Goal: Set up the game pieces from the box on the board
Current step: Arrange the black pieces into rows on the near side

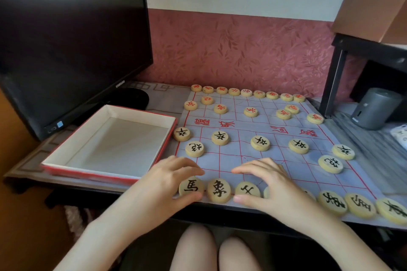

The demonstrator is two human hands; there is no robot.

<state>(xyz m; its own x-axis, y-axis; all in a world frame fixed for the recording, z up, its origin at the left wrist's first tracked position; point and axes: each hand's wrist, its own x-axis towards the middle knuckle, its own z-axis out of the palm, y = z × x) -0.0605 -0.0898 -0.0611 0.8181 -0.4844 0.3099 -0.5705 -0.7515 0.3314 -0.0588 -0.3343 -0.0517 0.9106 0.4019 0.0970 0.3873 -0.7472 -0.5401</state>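
Note:
The paper board point(240, 160) lies on the desk with round wooden pieces on it. Red-marked pieces point(250, 112) fill the far side and black-marked pieces point(260, 143) the near side. My left hand point(167, 180) pinches the horse piece point(190, 186) at the left of the near row, index finger above it and thumb below. My right hand point(273, 189) arches over the middle of that row, thumb and fingers curled round a half-hidden piece point(266, 192) next to the piece point(247, 190) that shows between thumb and index finger. The red-edged box point(110, 145) left of the board holds nothing.
A dark monitor point(70, 39) stands behind the box at the left. A black shelf leg point(332, 81) and a grey cylinder point(374, 108) stand right of the board. The near row of pieces lies close to the desk's front edge point(220, 210).

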